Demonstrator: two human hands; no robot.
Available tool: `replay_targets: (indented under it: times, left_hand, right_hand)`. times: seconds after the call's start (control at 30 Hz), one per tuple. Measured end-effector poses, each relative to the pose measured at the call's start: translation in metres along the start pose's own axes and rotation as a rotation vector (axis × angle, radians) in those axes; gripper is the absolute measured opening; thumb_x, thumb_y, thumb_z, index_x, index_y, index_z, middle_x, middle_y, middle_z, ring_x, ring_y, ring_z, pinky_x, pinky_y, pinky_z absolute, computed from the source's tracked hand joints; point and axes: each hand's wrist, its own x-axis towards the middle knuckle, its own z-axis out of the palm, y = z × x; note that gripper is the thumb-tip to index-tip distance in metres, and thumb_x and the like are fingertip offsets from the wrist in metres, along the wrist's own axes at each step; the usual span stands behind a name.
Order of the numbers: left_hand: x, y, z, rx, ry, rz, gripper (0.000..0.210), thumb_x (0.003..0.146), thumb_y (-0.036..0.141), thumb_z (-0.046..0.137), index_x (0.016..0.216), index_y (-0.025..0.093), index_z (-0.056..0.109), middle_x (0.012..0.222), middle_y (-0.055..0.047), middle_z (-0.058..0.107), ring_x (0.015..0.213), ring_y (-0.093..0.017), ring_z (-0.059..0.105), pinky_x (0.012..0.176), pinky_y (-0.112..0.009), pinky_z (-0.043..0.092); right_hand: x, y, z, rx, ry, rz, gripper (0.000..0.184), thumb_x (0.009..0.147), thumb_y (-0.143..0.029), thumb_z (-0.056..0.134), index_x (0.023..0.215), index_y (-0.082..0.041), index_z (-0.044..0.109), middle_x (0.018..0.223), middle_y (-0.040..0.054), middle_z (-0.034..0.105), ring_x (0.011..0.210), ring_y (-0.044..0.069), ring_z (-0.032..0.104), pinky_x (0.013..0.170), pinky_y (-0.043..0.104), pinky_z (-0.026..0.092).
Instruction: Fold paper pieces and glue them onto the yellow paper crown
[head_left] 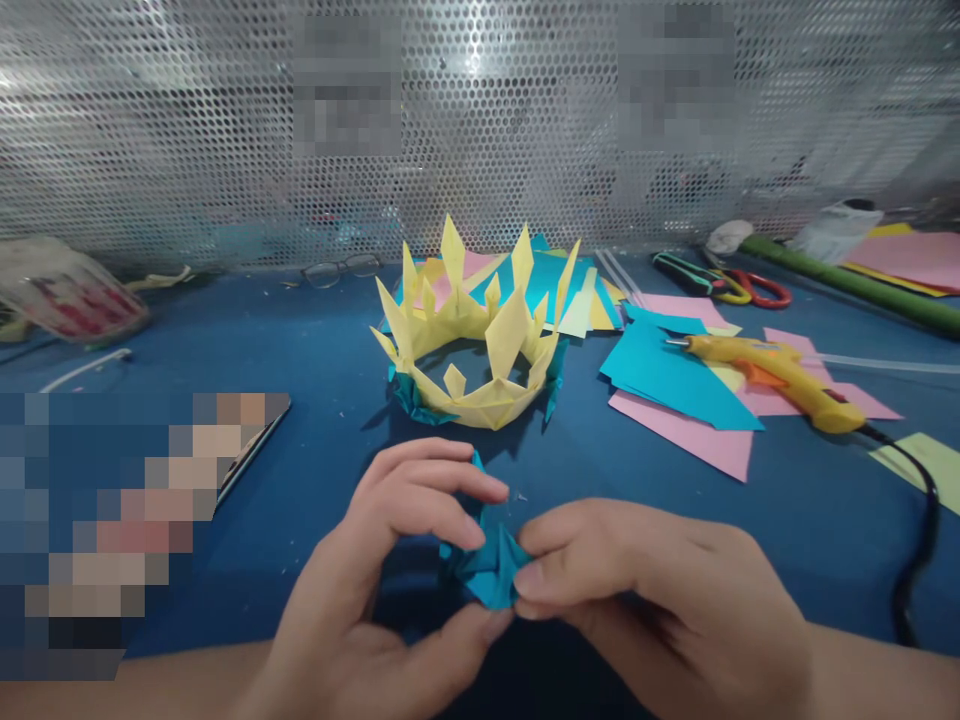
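Note:
A folded blue paper piece (491, 565) is held between my two hands at the front of the table. My left hand (405, 560) curves round its left side, the thumb at the lower edge and the fingers over the top. My right hand (637, 580) pinches its right edge between thumb and fingers. Just beyond stands a yellow folded-paper crown (450, 400) with tall pointed tips. Blue folded paper pieces (412, 395) sit on the crown's lower left and right sides.
A yellow glue gun (787, 375) lies on blue and pink paper sheets (675, 375) at right, its black cord trailing forward. Scissors (757, 288), a green rod (862, 280) and glasses (337, 270) lie farther back. A perforated metal panel (510, 130) rises behind the blue table (225, 330).

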Motion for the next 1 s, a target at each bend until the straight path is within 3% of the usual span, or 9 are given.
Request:
replay_targets:
  times: [0.13,0.37,0.53,0.87,1.0]
  left_hand:
    - [0.0022,0.001,-0.0025,0.062,-0.041,0.098,0.031,0.079,0.004,0.066,0.096,0.028,0.057,0.096,0.009,0.065,0.112,-0.01,0.058,0.106,-0.022,0.042]
    - [0.0024,0.0005,-0.006,0.119,-0.018,0.14,0.03,0.084,0.0,0.061,0.097,0.027,0.06,0.1,0.007,0.059,0.11,-0.011,0.054,0.11,-0.023,0.038]
    - [0.0028,0.0019,-0.0057,0.149,-0.026,0.172,0.029,0.083,-0.002,0.062,0.093,0.025,0.061,0.101,0.007,0.059,0.106,-0.01,0.057,0.111,-0.024,0.039]
    - [0.006,0.0041,-0.0057,0.191,-0.059,0.165,0.024,0.085,0.002,0.064,0.086,0.026,0.066,0.092,0.008,0.063,0.1,-0.009,0.06,0.108,-0.025,0.04]
    - [0.0055,0.005,-0.0059,0.219,-0.056,0.166,0.027,0.086,0.001,0.063,0.084,0.027,0.069,0.09,0.007,0.065,0.099,-0.011,0.059,0.104,-0.026,0.042]
  right_hand:
    - [-0.0002,0.0009,0.0003,0.073,-0.001,0.013,0.012,0.087,0.001,0.068,0.09,-0.011,0.07,0.087,0.0042,0.079,0.087,0.007,0.075,0.087,0.004,0.051]
    - [0.0056,0.0019,-0.002,0.096,0.059,0.039,0.005,0.084,-0.013,0.078,0.086,-0.011,0.075,0.077,0.0032,0.078,0.075,0.008,0.074,0.077,0.007,0.055]
    - [0.0058,0.0008,-0.004,0.09,0.045,0.052,0.009,0.082,-0.002,0.076,0.087,-0.01,0.077,0.084,0.0055,0.08,0.081,0.009,0.075,0.079,0.007,0.057]
    - [0.0022,-0.0029,-0.003,0.059,0.07,0.018,0.024,0.076,0.011,0.065,0.086,-0.011,0.071,0.079,0.0073,0.077,0.077,0.01,0.074,0.076,0.009,0.057]
    - [-0.003,0.001,0.002,-0.022,0.055,-0.002,0.027,0.08,0.007,0.062,0.093,-0.016,0.067,0.08,0.0038,0.075,0.077,0.012,0.073,0.075,0.014,0.057]
